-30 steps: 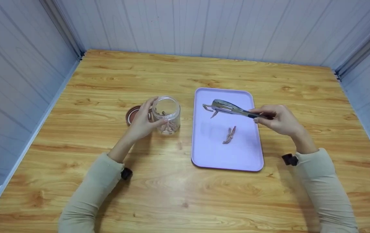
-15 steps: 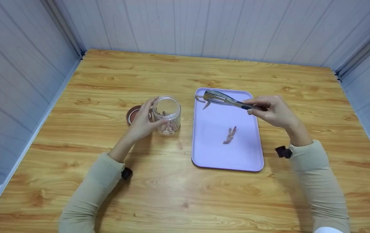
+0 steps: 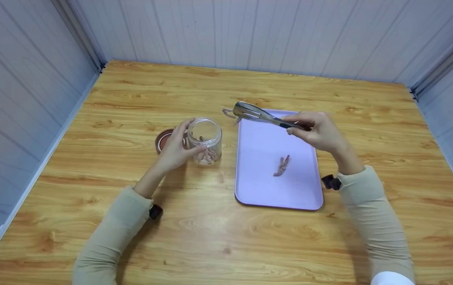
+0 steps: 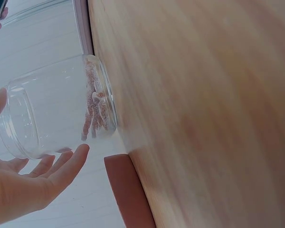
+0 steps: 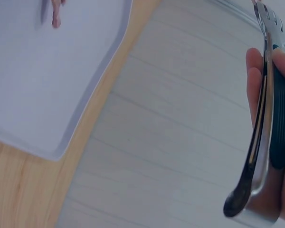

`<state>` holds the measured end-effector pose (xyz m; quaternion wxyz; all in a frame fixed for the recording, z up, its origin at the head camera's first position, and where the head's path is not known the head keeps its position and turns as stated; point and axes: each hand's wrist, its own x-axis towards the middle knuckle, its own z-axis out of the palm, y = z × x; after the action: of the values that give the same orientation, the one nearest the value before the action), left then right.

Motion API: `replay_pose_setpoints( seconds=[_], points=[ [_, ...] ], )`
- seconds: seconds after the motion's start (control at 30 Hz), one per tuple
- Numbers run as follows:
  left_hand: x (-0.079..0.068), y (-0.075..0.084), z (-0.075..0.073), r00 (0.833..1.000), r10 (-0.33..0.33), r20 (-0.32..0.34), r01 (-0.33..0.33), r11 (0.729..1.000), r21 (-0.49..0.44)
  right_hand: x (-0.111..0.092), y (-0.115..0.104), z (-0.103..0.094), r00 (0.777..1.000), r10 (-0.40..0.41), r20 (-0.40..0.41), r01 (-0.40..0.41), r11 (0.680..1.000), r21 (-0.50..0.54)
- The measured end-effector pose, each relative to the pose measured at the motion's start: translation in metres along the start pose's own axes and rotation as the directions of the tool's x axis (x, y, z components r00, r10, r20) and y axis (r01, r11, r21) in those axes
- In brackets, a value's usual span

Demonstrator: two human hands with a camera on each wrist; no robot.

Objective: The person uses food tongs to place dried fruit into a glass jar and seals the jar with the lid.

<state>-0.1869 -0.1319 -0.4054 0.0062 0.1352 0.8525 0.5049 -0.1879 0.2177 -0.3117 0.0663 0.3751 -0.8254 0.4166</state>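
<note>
- One hand, the right hand, is pinching the tongs.
- Beyond its fingertips, brownish strips are hanging from the tongs.
- Left hand is holding the jar between thumb and fingers.
- More strips are lying on the tray, below the right fingers.

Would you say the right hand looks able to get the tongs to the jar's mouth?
Probably yes: the jar stands uncapped, and the left hand grips it from outside, leaving the way free.

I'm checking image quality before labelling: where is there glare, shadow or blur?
Head view: pale glare on the table, soft shadows beside both sleeves; left wrist: wood grain blurred, highlights on the jar; right wrist: bright reflections on the tongs.
</note>
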Motion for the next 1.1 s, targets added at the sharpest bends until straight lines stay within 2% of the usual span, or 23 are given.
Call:
replay_pose_setpoints(
  seconds=[0.37,0.5,0.6,0.77,1.1],
  points=[
    [0.0,0.0,0.0,1.0,0.002,0.004,-0.002,1.0,-0.002,0.013,-0.005,0.029,0.995,-0.09,-0.042,0.089,0.996,-0.018],
    [0.0,-0.001,0.001,1.0,0.007,0.005,-0.007,1.0,-0.009,0.015,-0.005,0.036,0.996,-0.091,-0.026,0.091,0.996,0.005],
    [0.001,-0.001,0.001,1.0,0.001,0.006,-0.001,1.0,-0.007,0.014,0.006,0.043,0.997,-0.076,-0.018,0.076,0.997,0.023],
    [0.001,-0.001,0.001,1.0,-0.002,0.004,0.002,1.0,-0.016,0.014,0.028,0.053,0.994,-0.106,-0.021,0.106,0.994,-0.002],
    [0.001,0.0,0.001,1.0,0.009,-0.007,-0.009,1.0,-0.011,0.012,0.031,0.057,0.992,-0.127,0.002,0.127,0.99,-0.061]
  ],
)
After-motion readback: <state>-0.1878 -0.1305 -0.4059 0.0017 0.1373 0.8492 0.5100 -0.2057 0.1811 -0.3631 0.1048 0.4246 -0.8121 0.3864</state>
